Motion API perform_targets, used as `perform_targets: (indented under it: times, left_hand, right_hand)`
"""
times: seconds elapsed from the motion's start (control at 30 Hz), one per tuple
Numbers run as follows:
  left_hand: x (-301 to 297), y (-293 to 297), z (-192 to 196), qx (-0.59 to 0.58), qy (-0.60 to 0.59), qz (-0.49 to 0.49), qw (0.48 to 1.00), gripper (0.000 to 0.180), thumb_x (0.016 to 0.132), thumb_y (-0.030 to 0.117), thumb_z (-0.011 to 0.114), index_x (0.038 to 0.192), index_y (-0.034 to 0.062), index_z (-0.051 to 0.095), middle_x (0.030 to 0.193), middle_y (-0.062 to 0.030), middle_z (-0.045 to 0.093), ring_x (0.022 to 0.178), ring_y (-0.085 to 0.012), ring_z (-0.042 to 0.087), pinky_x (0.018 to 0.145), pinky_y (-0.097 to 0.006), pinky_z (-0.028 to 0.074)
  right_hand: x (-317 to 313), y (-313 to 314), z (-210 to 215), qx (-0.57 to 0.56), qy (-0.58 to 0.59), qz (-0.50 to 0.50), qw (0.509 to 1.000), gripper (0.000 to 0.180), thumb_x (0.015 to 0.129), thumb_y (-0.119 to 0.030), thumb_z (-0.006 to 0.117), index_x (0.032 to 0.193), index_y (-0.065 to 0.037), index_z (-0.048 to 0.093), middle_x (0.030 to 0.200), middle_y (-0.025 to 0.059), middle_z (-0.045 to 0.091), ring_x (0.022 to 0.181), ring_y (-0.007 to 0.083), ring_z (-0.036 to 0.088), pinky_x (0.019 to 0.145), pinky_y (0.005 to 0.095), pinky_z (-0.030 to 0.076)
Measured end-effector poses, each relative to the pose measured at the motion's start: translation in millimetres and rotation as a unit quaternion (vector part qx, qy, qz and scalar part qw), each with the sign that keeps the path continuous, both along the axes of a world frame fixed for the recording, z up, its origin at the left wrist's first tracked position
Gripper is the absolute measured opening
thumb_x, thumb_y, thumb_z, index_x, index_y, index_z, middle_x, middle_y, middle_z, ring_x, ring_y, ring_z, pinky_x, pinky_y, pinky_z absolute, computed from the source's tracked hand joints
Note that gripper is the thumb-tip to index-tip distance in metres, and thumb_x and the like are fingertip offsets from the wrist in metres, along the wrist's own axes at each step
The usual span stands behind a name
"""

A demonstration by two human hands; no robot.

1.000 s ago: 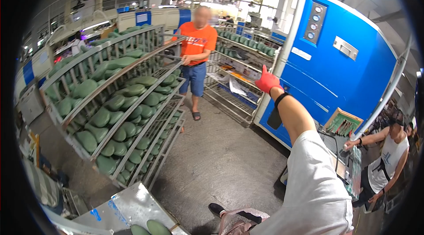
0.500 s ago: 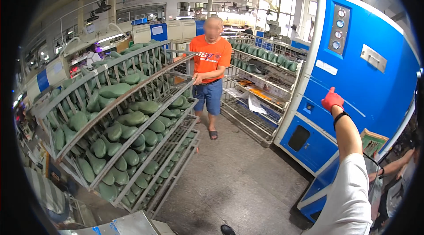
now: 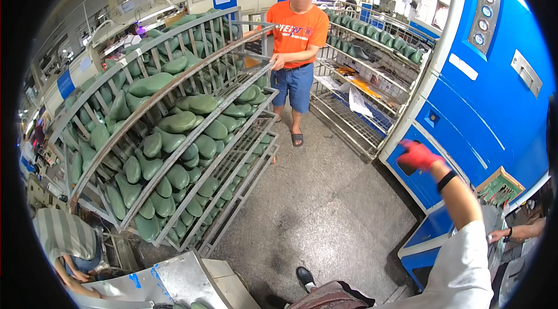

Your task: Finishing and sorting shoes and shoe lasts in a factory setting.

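Observation:
My right hand, in a red glove with a dark band at the wrist, reaches out in front of the blue machine. Its fingers look stretched out and apart, slightly smeared, and nothing shows in them. Whether it touches the machine's lower panel I cannot tell. My left hand is out of the picture. On the left stands a metal rack cart piled with green shoe lasts on several tiers. A person in an orange shirt stands at its far end with a hand on the frame.
A wire shelf rack holding green lasts and papers stands beside the blue machine. A metal-topped bench is at the lower left, near a bending person in a striped shirt. Another person's hand shows at the lower right.
My right hand has come down and left, from the machine's upper panel to its lower one. The view has tilted down, and the striped-shirted person shows more fully.

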State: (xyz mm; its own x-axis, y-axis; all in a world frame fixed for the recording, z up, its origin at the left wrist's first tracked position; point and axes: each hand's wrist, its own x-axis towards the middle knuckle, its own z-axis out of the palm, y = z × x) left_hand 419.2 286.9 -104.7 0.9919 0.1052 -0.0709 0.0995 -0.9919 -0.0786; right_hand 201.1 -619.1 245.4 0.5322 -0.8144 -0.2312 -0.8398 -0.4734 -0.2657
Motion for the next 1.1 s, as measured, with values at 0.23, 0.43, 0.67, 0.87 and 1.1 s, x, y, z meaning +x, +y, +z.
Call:
perform_targets:
  times: [0.23, 0.43, 0.67, 0.87, 1.1]
  left_hand:
    - [-5, 28, -28, 0.317, 0.007, -0.311, 0.896, 0.080, 0.095, 0.057, 0.054, 0.128, -0.0157, 0.049, 0.122, -0.0300, 0.061, 0.113, -0.0427, 0.059, 0.099, -0.044, 0.045]
    - [-4, 46, -87, 0.021, -0.124, 0.007, 0.992, 0.097, 0.080, 0.081, 0.053, 0.127, -0.0034, 0.057, 0.108, -0.0202, 0.067, 0.093, -0.0352, 0.066, 0.077, -0.048, 0.054]
    - [-3, 38, -67, -0.065, -0.211, -0.022, 0.975, 0.105, 0.070, 0.092, 0.049, 0.123, 0.0025, 0.060, 0.094, -0.0141, 0.065, 0.082, -0.0353, 0.065, 0.068, -0.049, 0.051]
    - [-2, -5, -11, -0.081, -0.025, 0.042, 0.995, 0.107, 0.065, 0.093, 0.054, 0.118, -0.0001, 0.060, 0.094, -0.0182, 0.065, 0.086, -0.0342, 0.067, 0.068, -0.043, 0.054]
    - [-1, -44, 83, -0.312, 0.043, 0.004, 0.949, 0.066, 0.084, 0.060, 0.070, 0.078, -0.0059, 0.071, 0.076, -0.0211, 0.072, 0.074, -0.0409, 0.069, 0.066, -0.048, 0.054]
  right_hand:
    - [164, 148, -93, 0.114, -0.030, 0.308, 0.944, 0.078, 0.090, -0.048, 0.064, 0.152, -0.011, 0.036, 0.131, 0.0188, 0.063, 0.119, 0.0348, 0.060, 0.100, 0.0413, 0.048]
    - [151, 231, -179, 0.167, -0.037, 0.290, 0.941, 0.078, 0.089, -0.054, 0.063, 0.151, -0.015, 0.037, 0.123, 0.0190, 0.066, 0.113, 0.0377, 0.063, 0.096, 0.0427, 0.051]
    - [85, 326, -312, 0.241, 0.033, 0.250, 0.937, 0.083, 0.088, -0.057, 0.064, 0.148, -0.006, 0.040, 0.119, 0.0182, 0.069, 0.111, 0.0353, 0.065, 0.095, 0.0417, 0.051]
    - [140, 501, -385, 0.382, -0.111, 0.421, 0.815, 0.073, 0.089, -0.051, 0.065, 0.133, 0.005, 0.050, 0.084, 0.0240, 0.068, 0.074, 0.0348, 0.062, 0.074, 0.0454, 0.050]
    - [206, 665, -322, 0.516, 0.036, 0.416, 0.748, 0.093, 0.072, -0.042, 0.079, 0.141, 0.004, 0.037, 0.109, 0.0271, 0.066, 0.093, 0.0329, 0.069, 0.081, 0.0417, 0.057]
